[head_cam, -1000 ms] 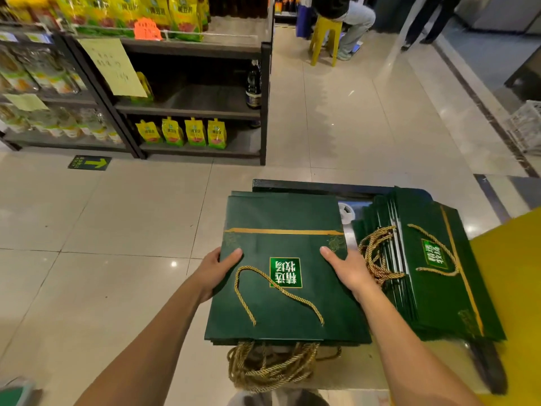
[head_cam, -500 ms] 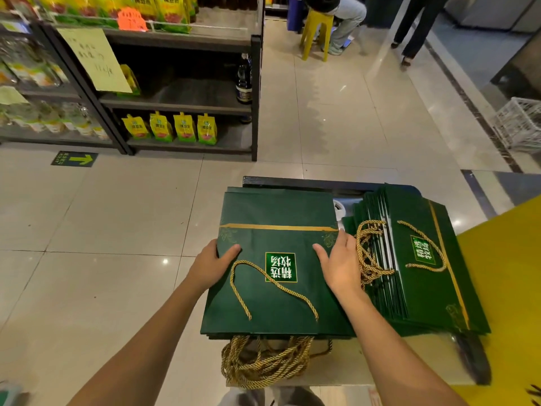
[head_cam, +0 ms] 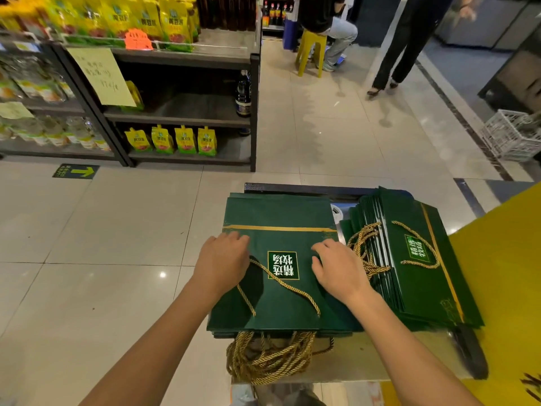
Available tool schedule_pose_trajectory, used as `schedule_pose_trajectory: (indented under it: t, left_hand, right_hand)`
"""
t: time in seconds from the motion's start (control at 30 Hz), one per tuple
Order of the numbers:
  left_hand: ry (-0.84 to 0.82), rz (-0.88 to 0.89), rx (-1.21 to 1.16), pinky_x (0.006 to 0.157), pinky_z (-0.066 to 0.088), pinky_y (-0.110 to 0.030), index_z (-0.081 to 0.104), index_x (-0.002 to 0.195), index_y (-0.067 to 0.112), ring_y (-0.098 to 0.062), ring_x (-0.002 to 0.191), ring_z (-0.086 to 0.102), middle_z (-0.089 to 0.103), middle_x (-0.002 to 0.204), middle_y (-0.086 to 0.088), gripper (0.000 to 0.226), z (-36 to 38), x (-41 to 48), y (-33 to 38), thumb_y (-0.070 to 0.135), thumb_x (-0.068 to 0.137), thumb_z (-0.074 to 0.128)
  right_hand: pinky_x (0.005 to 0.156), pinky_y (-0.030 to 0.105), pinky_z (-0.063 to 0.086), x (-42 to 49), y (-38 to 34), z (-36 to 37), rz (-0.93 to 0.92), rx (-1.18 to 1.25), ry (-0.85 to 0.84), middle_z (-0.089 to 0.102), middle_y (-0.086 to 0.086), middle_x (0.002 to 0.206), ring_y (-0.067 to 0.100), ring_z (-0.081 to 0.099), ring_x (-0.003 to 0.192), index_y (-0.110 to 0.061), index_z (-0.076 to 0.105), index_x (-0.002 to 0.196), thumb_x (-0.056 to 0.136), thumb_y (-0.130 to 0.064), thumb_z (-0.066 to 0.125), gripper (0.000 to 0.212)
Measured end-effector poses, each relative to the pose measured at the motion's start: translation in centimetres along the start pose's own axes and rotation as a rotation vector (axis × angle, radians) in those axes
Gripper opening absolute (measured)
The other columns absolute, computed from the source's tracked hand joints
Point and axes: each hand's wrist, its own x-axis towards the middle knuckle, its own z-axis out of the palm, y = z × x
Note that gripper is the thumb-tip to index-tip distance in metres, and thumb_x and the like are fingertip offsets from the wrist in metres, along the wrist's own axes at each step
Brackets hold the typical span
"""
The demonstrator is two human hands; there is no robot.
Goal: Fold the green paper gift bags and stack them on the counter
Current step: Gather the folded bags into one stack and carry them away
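A tiled shop floor (head_cam: 117, 259) with stocked shelves (head_cam: 181, 112) lies beyond a small desk (head_cam: 366, 356). On it a flat green bag (head_cam: 281, 212) tops a neat stack, with gold rope handles (head_cam: 269, 358) spilling off the near edge. The left hand (head_cam: 222, 259) and right hand (head_cam: 336, 268) press palm-down on it, fingers nearly straight, gripping nothing. A fanned pile of bags (head_cam: 409, 288) lies just beside it on the right.
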Motion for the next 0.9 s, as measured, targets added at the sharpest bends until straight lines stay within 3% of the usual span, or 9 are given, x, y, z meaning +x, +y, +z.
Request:
schedule_pose_trajectory:
  t: [0.13,0.33,0.5,0.57,0.73,0.9]
  left_hand:
    - [0.013,0.090,-0.032,0.076,0.044,-0.031,0.066,0.114,0.016,-0.021,0.091,0.065,0.069,0.103,-0.001,0.022,0.0,0.1,2.7,0.024,0.100,0.050]
    - [-0.052,0.212,-0.027,0.086,0.046,-0.033,0.059,0.121,0.019,-0.019,0.101,0.061,0.064,0.110,0.001,0.024,0.1,1.3,8.2,0.028,0.104,0.044]
    - [-0.028,0.273,-0.010,0.076,0.036,-0.031,0.061,0.112,0.017,-0.020,0.095,0.060,0.062,0.102,0.001,0.021,-0.1,2.4,13.6,0.025,0.104,0.043]
    - [-0.036,0.283,-0.022,0.076,0.040,-0.031,0.062,0.112,0.016,-0.021,0.097,0.062,0.064,0.103,0.000,0.022,0.2,3.1,15.7,0.025,0.103,0.043]
    - [-0.146,0.203,-0.135,0.082,0.053,-0.035,0.059,0.121,0.022,-0.021,0.104,0.064,0.063,0.114,0.002,0.025,1.2,5.0,20.8,0.030,0.103,0.044]
    - [-0.164,-0.093,-0.529,0.080,0.041,-0.031,0.056,0.128,0.016,-0.020,0.105,0.060,0.064,0.119,-0.004,0.033,2.3,6.4,25.4,0.038,0.106,0.043]
  right_hand:
    - [0.084,0.030,0.053,-2.3,1.0,-1.7,0.072,0.011,-0.016,0.065,-0.001,0.118,0.018,0.063,0.106,-0.019,0.062,0.128,0.106,-0.033,0.043,0.032]
    - [0.079,0.030,0.058,-6.3,3.9,-4.6,0.181,0.019,0.042,0.067,-0.004,0.107,0.014,0.066,0.095,-0.022,0.066,0.117,0.103,-0.035,0.047,0.027]
    - [0.076,0.029,0.058,-8.7,8.8,-5.9,0.238,0.055,0.115,0.067,-0.005,0.104,0.012,0.065,0.092,-0.023,0.067,0.117,0.103,-0.035,0.048,0.027]
    - [0.077,0.030,0.058,-9.5,11.5,-5.8,0.279,0.102,0.135,0.067,-0.008,0.103,0.010,0.065,0.092,-0.024,0.067,0.117,0.102,-0.036,0.049,0.026]
    - [0.077,0.028,0.055,-10.4,18.1,-5.2,0.363,0.204,0.171,0.066,-0.006,0.102,0.010,0.061,0.090,-0.022,0.069,0.114,0.101,-0.031,0.055,0.021]
    - [0.090,0.032,0.053,-9.0,23.3,-3.6,0.450,0.325,0.130,0.063,0.001,0.116,0.016,0.059,0.106,-0.017,0.066,0.123,0.099,-0.030,0.058,0.028]
